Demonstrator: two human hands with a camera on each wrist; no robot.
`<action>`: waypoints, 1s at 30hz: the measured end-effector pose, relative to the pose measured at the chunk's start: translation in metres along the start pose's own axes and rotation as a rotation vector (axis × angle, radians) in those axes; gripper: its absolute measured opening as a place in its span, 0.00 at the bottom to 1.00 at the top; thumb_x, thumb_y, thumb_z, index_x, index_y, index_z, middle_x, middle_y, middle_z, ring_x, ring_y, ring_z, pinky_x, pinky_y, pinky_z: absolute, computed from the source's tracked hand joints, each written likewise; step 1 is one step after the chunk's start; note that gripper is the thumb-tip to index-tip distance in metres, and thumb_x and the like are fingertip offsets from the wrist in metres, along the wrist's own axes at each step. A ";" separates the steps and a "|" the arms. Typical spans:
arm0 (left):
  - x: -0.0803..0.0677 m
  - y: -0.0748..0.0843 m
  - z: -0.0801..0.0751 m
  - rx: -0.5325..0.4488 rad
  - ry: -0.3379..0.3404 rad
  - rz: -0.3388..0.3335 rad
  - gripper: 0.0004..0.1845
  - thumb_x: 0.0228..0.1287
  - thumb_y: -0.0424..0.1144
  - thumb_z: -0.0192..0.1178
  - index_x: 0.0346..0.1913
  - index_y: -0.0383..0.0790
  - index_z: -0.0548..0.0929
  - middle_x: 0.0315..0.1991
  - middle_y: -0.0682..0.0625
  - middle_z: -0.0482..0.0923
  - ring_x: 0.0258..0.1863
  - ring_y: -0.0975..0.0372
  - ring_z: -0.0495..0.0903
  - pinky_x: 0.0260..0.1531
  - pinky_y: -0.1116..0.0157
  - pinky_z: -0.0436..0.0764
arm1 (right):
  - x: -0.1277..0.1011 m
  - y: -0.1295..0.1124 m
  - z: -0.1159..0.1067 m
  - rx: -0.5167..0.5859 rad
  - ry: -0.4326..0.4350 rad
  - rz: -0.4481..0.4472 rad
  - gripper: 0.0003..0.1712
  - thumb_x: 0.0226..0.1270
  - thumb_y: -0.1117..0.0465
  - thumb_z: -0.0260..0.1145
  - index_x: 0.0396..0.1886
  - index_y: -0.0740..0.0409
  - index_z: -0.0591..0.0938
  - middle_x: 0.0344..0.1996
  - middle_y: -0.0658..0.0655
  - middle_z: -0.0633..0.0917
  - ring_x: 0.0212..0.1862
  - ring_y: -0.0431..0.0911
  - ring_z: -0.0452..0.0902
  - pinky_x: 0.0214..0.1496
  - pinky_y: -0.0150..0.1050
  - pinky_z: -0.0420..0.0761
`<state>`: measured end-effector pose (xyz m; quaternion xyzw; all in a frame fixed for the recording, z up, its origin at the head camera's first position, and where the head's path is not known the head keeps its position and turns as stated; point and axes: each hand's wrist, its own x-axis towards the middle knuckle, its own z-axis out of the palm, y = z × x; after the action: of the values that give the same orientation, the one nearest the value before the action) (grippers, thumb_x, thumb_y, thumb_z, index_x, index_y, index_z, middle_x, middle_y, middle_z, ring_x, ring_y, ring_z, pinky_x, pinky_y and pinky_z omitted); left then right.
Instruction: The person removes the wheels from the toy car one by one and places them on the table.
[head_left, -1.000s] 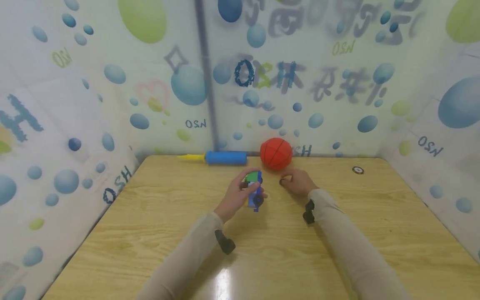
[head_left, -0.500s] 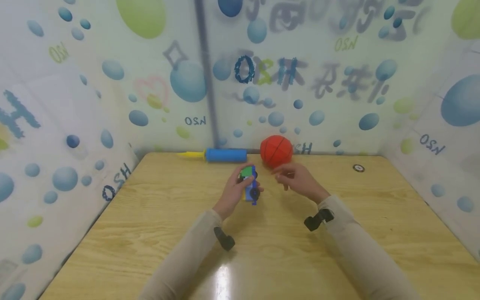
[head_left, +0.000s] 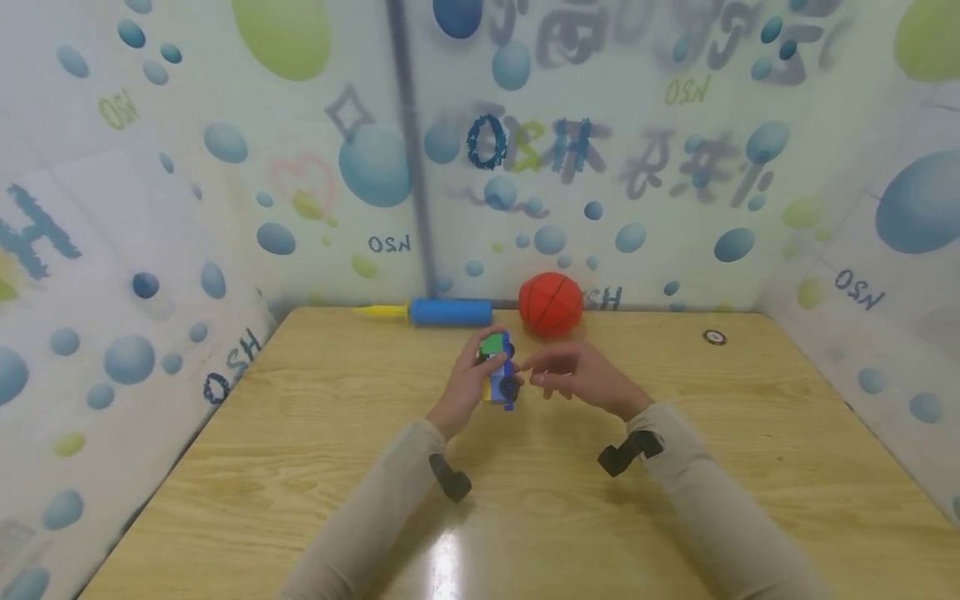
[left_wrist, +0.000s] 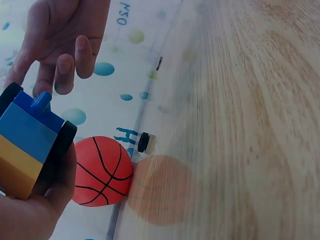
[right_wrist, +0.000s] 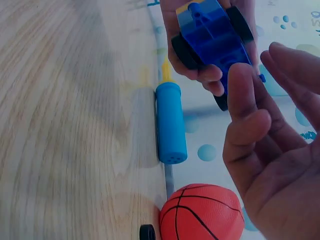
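I see left hand (head_left: 467,385) gripping toy block car (head_left: 498,377) above bench (head_left: 300,467). Right hand (head_left: 581,377) just beside it, fingers loosely spread, holding nothing visible. I judge fitting step; next needs fine alignment at car.

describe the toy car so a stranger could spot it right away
Start at the wooden table and find the person's left hand near its middle. The toy car is gripped there: blue, green and yellow blocks with black wheels, unlike the round orange ball behind it.

You're at a staged recording booth: bubble-printed backdrop sheets (head_left: 315,192) wall in a bare wooden table (head_left: 525,517) on three sides, with toys such as a ball (head_left: 551,303) along its far edge.
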<state>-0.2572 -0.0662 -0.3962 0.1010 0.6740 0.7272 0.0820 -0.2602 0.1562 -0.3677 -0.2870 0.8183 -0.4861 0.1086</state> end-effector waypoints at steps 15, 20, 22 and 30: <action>0.000 0.001 0.007 0.120 0.072 0.049 0.23 0.74 0.40 0.53 0.69 0.52 0.69 0.70 0.43 0.66 0.66 0.49 0.71 0.65 0.52 0.70 | 0.010 -0.007 0.021 -0.001 -0.082 -0.066 0.17 0.67 0.64 0.68 0.56 0.53 0.83 0.38 0.57 0.87 0.32 0.47 0.82 0.30 0.34 0.78; -0.001 0.002 0.008 0.138 0.070 0.067 0.22 0.74 0.40 0.52 0.69 0.52 0.70 0.71 0.44 0.66 0.67 0.48 0.71 0.67 0.49 0.69 | 0.011 -0.010 0.025 -0.009 -0.088 -0.112 0.16 0.65 0.66 0.69 0.53 0.58 0.83 0.34 0.59 0.86 0.29 0.47 0.80 0.30 0.37 0.81; -0.001 0.002 0.008 0.154 0.071 0.071 0.22 0.75 0.40 0.52 0.69 0.51 0.69 0.70 0.44 0.66 0.66 0.48 0.72 0.66 0.49 0.70 | 0.011 -0.010 0.027 -0.004 -0.077 -0.116 0.15 0.64 0.67 0.69 0.51 0.59 0.83 0.32 0.60 0.85 0.28 0.46 0.79 0.30 0.38 0.81; 0.000 -0.001 0.009 0.218 0.096 0.097 0.21 0.75 0.39 0.52 0.68 0.53 0.70 0.64 0.42 0.72 0.60 0.51 0.74 0.60 0.53 0.75 | 0.014 -0.010 0.034 0.024 -0.019 -0.116 0.13 0.61 0.71 0.70 0.46 0.61 0.84 0.28 0.60 0.81 0.26 0.43 0.75 0.29 0.35 0.79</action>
<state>-0.2548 -0.0577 -0.3962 0.1067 0.7465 0.6568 0.0028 -0.2521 0.1198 -0.3748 -0.3372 0.7933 -0.4985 0.0915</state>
